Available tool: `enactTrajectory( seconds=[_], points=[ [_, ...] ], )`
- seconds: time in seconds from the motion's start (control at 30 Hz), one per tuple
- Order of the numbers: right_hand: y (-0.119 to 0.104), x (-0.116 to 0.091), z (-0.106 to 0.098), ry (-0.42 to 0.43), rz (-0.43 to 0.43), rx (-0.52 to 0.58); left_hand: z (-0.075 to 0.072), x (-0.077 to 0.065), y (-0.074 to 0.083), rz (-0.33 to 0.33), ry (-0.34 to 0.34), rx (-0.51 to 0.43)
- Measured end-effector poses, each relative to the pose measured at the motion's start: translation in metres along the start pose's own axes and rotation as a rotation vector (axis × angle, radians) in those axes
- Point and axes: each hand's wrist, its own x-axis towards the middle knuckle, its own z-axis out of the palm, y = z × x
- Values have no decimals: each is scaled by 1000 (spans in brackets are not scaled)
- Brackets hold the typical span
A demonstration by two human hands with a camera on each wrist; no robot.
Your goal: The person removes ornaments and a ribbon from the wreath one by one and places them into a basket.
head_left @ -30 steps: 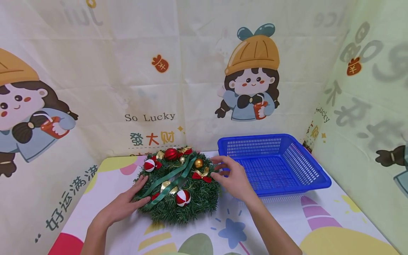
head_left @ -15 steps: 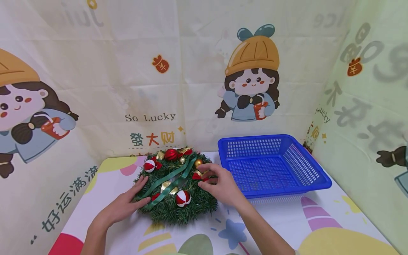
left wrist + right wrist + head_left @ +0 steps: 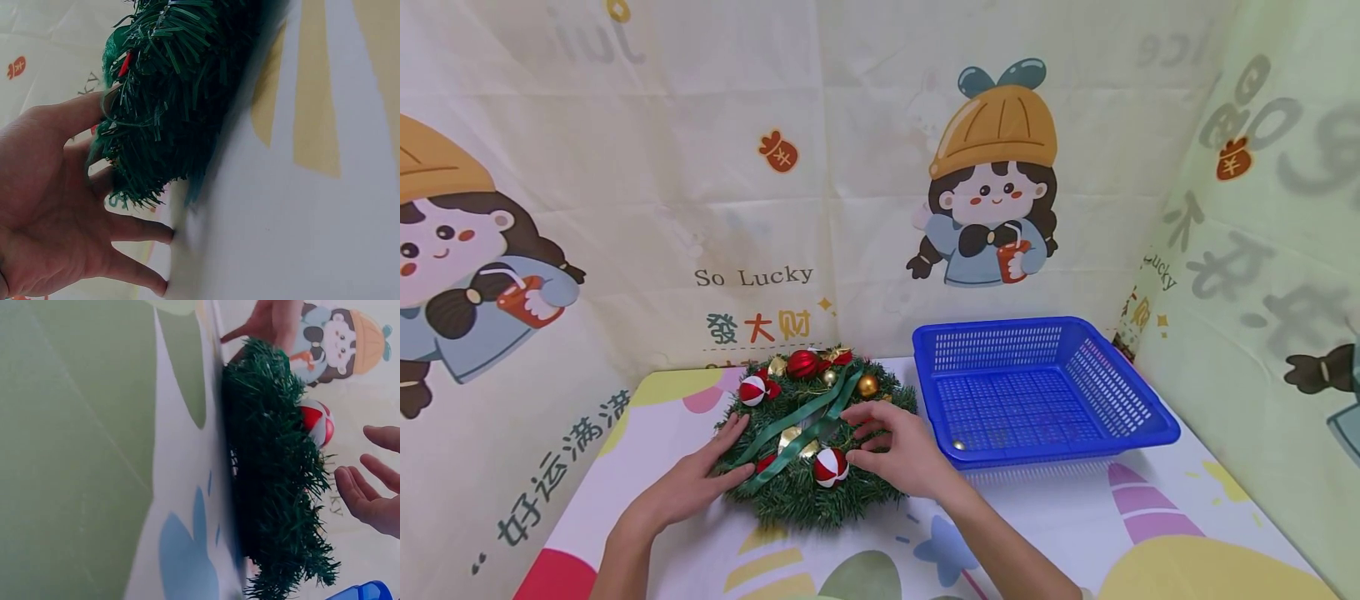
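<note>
A green Christmas wreath point(image 3: 797, 504) lies on the table, hung with red, gold and striped baubles, bows and a dark green ribbon point(image 3: 782, 461). My left hand point(image 3: 688, 483) rests at the wreath's left edge, thumb and fingers spread; the left wrist view shows the fingers point(image 3: 140, 228) extended beside the needles. Over the wreath's right side hovers my right hand point(image 3: 901, 446), its fingers loosely bent and nothing between them. Its fingertips are close to a red-and-white bauble point(image 3: 831, 467) at the front. The right wrist view shows a gap between these fingers and that bauble point(image 3: 319, 423).
A blue plastic basket point(image 3: 1045, 454) stands to the right of the wreath. A small gold ball point(image 3: 958, 445) lies in its near left corner. Printed cloth walls point(image 3: 865, 250) enclose the table at the back and sides.
My right hand has moved left and toward the front, from the wreath's right edge past the red bow to near the red-and-white bauble. The left hand and wreath have stayed put.
</note>
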Motion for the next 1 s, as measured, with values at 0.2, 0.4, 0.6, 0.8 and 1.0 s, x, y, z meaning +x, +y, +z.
enactTrajectory(
  seconds=[0.2,0.4,0.6,0.8,1.0],
  points=[
    [4,1,6,-55,18,-22,0,0,-1,2,10,7],
    [7,1,12,-83,5,-53,-1,0,0,-9,2,-1],
    [11,2,16,-96,-7,-55,-1,0,2,-14,2,-1],
    [14,2,17,-124,-8,-53,-1,0,1,-13,3,-3],
    [18,3,19,-144,-4,-62,-1,-1,1,-15,0,-4]
  ],
)
